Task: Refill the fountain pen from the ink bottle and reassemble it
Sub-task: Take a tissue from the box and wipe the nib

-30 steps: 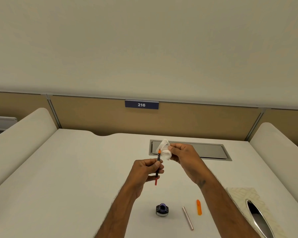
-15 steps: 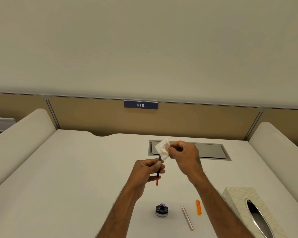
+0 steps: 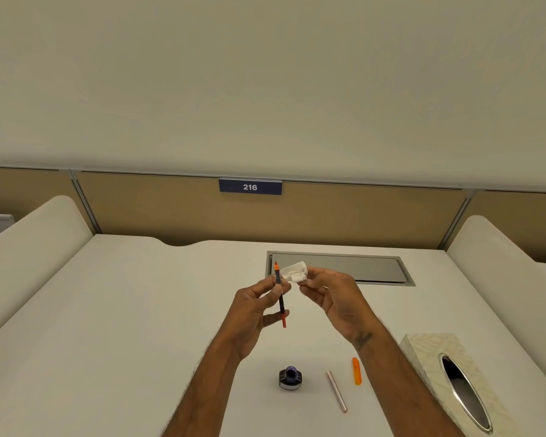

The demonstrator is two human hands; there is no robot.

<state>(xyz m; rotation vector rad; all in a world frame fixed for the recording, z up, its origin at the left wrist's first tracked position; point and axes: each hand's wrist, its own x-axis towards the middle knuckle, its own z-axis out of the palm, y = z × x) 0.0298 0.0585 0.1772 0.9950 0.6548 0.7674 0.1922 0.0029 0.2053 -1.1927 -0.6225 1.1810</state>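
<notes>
My left hand pinches the pen's inner section upright, orange nib end up and red converter end down. My right hand holds a crumpled white tissue just right of the nib, apart from it. An open ink bottle stands on the desk below my hands. To its right lie the metallic pen barrel and the orange cap.
A tissue box with an oval chrome opening sits at the lower right. A grey metal cable hatch is set into the white desk behind my hands. Padded dividers flank the desk; a tan panel labelled 216 stands behind.
The tissue has come off the nib and moved right, leaving the orange nib exposed. My left hand has lifted the pen section slightly.
</notes>
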